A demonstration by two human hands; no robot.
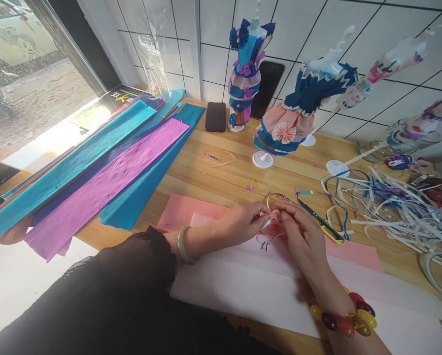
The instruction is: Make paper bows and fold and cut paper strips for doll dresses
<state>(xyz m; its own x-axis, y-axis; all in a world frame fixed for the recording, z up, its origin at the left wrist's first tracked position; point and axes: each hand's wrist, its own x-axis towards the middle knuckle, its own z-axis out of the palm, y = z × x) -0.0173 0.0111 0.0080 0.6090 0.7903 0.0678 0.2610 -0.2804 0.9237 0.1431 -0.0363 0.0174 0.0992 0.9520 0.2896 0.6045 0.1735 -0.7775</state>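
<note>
Between my fingertips is a small pleated pink paper piece (275,215), fan-like, with thin white ribbon or thread about it. My left hand (245,223), below a pale green bangle (184,244), pinches it from the left. From the right, my right hand (305,235) grips its other side with thumb and fingers; a chunky beaded bracelet (344,323) circles that wrist. A thin loop of ribbon rises above the fingers, and another hangs below. Under both hands lie white paper (243,291) and pink paper (354,254). Scissors (326,226) with yellow-green handles rest right of my right hand.
Turquoise (76,165) and purple (106,190) crepe paper strips lie at the left. Dressed paper mannequins (298,111) stand along the tiled wall near a black phone (216,117). A tangle of paper strips (394,212) covers the right side.
</note>
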